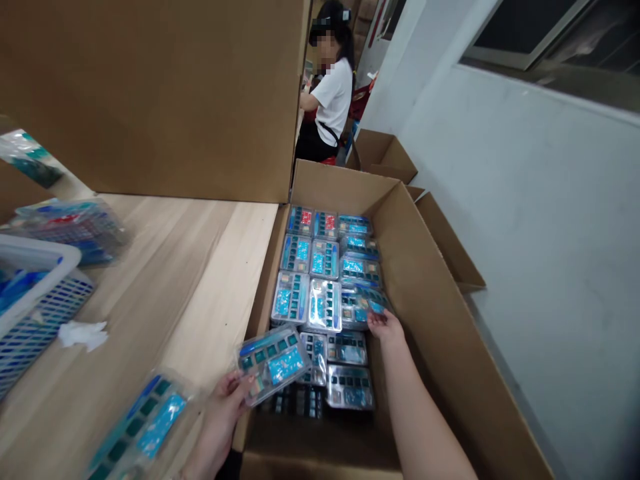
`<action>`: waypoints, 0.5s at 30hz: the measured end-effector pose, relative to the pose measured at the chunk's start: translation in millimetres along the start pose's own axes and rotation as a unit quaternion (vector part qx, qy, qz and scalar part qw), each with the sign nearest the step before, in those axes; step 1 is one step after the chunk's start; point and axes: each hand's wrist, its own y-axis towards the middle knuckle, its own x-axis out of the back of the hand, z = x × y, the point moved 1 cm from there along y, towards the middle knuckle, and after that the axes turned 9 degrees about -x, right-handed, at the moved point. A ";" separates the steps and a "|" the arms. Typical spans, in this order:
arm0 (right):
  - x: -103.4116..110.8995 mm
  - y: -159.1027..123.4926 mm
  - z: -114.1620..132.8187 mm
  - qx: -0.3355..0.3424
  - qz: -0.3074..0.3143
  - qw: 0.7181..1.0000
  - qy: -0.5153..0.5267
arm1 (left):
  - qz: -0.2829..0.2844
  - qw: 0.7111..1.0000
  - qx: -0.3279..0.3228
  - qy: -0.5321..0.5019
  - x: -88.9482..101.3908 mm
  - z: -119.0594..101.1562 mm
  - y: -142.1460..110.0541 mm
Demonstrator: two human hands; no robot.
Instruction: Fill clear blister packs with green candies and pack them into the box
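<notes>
An open cardboard box [320,440] holds several clear plastic blister packs with blue and teal contents, laid in rows. My left hand [223,417] grips one such blister pack [273,363] by its lower corner, just above the box's near left wall. My right hand [385,328] reaches into the box, its fingers pinching the edge of another blister pack [363,305] among the rows. A further blister pack [143,427] lies blurred on the wooden table [200,267], to the left of my left hand.
A large upright cardboard sheet [150,93] stands behind the table. A white and blue basket [40,300], a bagged pack [70,230] and crumpled white tissue [83,335] lie at left. A co-worker [327,100] stands beyond the box. A white wall [525,233] runs along the right.
</notes>
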 end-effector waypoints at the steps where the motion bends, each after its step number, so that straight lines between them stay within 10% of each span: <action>1: 0.3 -2.2 2.6 -0.002 0.003 1.000 0.000 | 0.019 1.000 0.005 -0.013 -4.8 2.3 1.4; 8: 8.4 -31.2 12.0 -0.004 0.042 0.999 0.005 | 0.115 0.992 -0.045 -0.020 -66.7 12.0 18.5; 15: 75.2 -94.9 -7.8 0.038 0.150 0.988 0.024 | 0.165 0.962 -0.155 0.155 -189.9 34.6 40.0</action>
